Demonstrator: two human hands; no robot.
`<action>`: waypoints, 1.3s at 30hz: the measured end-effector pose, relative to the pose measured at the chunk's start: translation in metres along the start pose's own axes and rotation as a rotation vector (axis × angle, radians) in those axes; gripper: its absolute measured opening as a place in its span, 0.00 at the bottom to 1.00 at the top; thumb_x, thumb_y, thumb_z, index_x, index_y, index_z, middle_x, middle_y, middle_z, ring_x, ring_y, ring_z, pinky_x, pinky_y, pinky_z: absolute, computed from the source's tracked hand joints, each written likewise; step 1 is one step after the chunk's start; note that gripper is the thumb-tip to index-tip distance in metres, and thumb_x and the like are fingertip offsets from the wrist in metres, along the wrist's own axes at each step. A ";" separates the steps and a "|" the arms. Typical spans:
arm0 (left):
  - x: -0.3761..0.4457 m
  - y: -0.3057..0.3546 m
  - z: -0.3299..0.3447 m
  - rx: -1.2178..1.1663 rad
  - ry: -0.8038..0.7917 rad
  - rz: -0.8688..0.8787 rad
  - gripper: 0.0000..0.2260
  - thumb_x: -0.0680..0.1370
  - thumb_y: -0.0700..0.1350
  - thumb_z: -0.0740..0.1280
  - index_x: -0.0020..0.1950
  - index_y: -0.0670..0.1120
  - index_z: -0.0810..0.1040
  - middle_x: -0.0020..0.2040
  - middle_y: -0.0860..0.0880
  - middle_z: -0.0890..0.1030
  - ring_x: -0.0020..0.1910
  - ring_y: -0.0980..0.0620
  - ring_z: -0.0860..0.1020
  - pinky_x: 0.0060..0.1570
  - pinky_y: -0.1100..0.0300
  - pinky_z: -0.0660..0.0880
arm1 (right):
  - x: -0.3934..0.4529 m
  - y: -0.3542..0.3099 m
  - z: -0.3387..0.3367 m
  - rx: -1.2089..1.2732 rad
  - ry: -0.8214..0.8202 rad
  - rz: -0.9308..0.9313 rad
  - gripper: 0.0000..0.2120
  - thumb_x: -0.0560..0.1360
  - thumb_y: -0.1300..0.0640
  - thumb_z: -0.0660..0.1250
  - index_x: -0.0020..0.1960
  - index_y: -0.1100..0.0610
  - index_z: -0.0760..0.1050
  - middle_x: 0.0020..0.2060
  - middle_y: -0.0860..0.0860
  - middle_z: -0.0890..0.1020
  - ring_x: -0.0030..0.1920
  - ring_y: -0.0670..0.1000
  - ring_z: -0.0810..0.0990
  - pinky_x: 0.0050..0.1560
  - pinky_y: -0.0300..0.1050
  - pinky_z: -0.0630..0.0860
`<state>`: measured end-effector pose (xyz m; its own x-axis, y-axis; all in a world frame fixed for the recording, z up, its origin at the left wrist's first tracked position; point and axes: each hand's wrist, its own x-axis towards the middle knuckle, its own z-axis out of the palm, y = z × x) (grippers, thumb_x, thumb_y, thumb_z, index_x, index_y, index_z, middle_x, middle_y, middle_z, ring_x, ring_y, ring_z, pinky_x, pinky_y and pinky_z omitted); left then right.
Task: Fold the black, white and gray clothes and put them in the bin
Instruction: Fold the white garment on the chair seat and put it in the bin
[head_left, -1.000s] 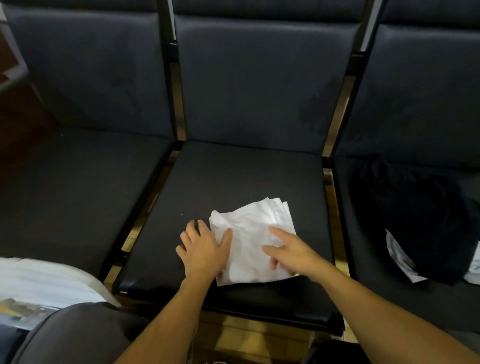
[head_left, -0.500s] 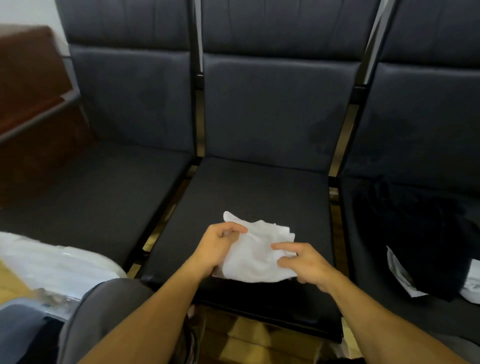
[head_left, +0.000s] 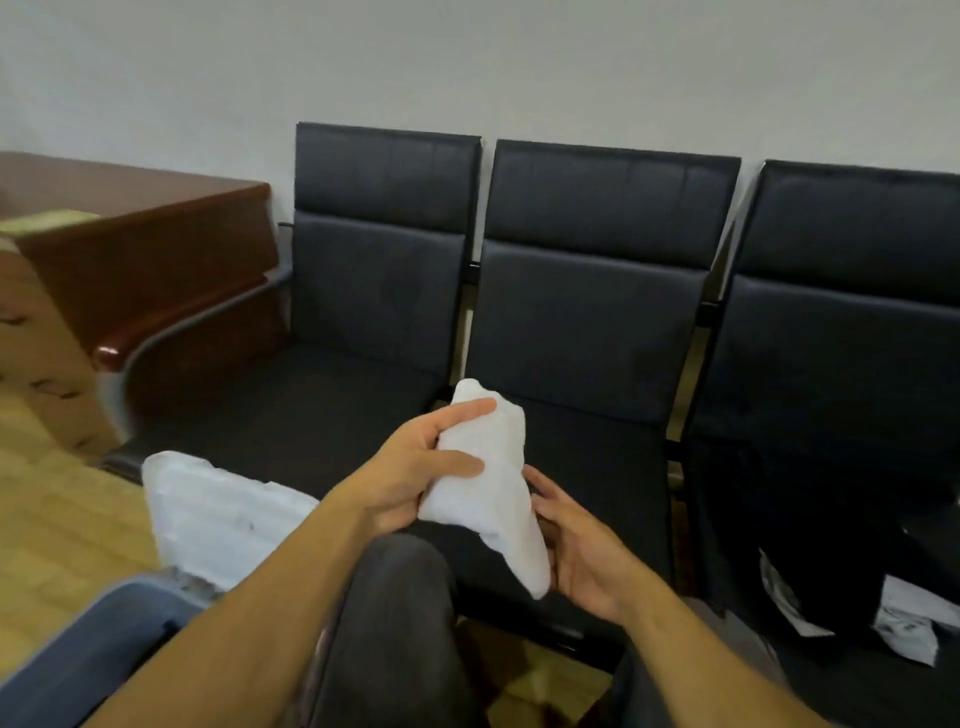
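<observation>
Now the left hand (head_left: 410, 473) grips the folded white garment (head_left: 491, 483), right hand (head_left: 582, 551) open beneath it; keep folds pinched while moving left of the middle seat (head_left: 587, 457).

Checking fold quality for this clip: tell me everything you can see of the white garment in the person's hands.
The white garment is a soft, matte cloth folded into a compact, elongated bundle, wider at the top and tapering to a rounded lower end. It is lifted clear of the middle seat and tilted, upper end away from the person. The left hand grips its upper part, thumb and a finger across the front. The right hand cups the lower part from the side and beneath. No print or label shows.
</observation>
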<state>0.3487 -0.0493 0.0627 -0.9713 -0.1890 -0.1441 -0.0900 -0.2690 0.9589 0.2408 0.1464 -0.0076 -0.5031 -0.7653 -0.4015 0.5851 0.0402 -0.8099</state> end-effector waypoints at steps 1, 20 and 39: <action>-0.011 0.006 -0.005 -0.009 0.032 0.038 0.24 0.75 0.33 0.71 0.64 0.57 0.82 0.65 0.44 0.78 0.58 0.41 0.83 0.51 0.43 0.82 | 0.007 0.005 0.019 0.046 -0.017 -0.016 0.35 0.67 0.45 0.80 0.71 0.47 0.73 0.63 0.56 0.82 0.59 0.59 0.84 0.52 0.56 0.82; -0.142 -0.002 -0.093 -0.217 0.649 0.036 0.31 0.74 0.27 0.66 0.71 0.55 0.78 0.63 0.51 0.81 0.62 0.42 0.81 0.60 0.40 0.79 | 0.090 -0.029 0.118 -0.470 -0.456 -0.008 0.24 0.76 0.64 0.72 0.63 0.39 0.79 0.65 0.51 0.77 0.58 0.56 0.82 0.50 0.50 0.83; -0.333 -0.193 -0.343 0.492 1.023 -0.362 0.43 0.74 0.40 0.71 0.81 0.64 0.52 0.78 0.57 0.51 0.70 0.50 0.66 0.56 0.68 0.73 | 0.268 0.229 0.373 -1.591 -1.048 -0.050 0.51 0.75 0.63 0.69 0.80 0.38 0.36 0.67 0.55 0.72 0.55 0.55 0.78 0.54 0.47 0.78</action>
<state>0.7650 -0.2582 -0.1585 -0.2656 -0.9022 -0.3399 -0.6142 -0.1134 0.7809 0.4768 -0.2893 -0.1416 0.3905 -0.7861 -0.4791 -0.7660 0.0112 -0.6427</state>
